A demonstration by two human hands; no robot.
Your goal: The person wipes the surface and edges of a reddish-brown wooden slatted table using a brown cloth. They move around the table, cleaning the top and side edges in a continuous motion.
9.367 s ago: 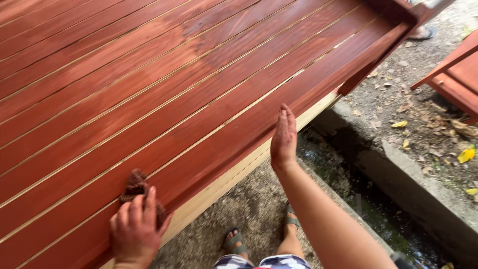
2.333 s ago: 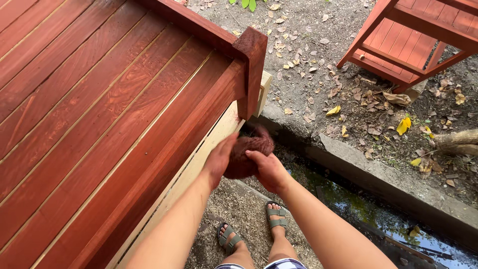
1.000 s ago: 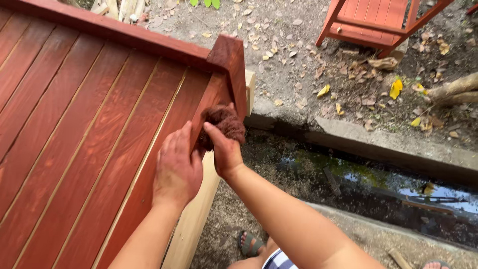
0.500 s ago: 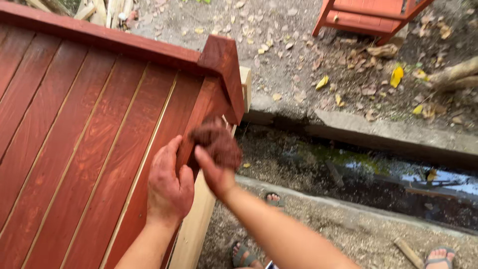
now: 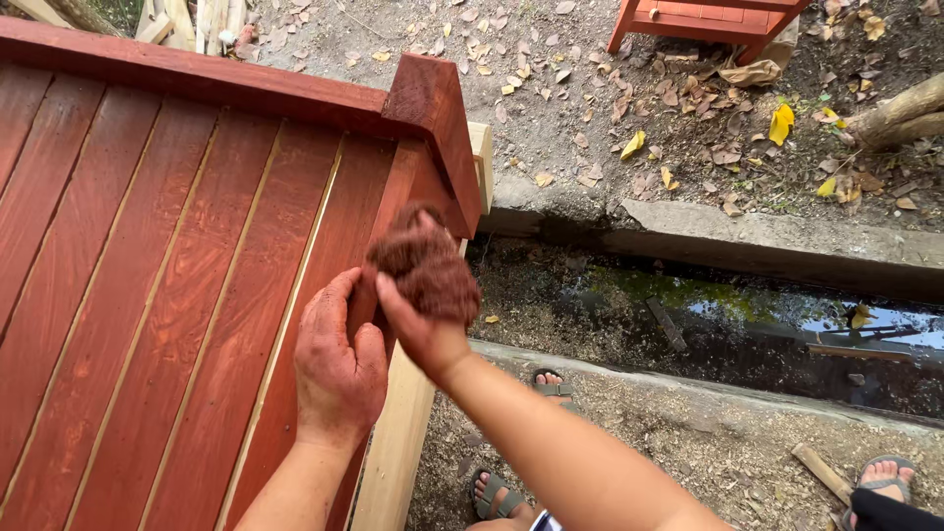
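Gripping a stain-soaked brown rag [image 5: 425, 267], bunched into a wad, right hand [image 5: 418, 329] closed around it from beneath, probably to keep a thick pad against the wood. Held just off the red slatted panel [image 5: 177, 295], at 5 o'clock from its raised corner post [image 5: 433, 118]. Left hand [image 5: 339, 369] curled, holding nothing, fingers resting on the outermost slat near the pale unstained edge board [image 5: 398, 452] (seemingly for steadying). Beyond, at 3 o'clock, a wet concrete drain [image 5: 747, 324] strewn with leaves.
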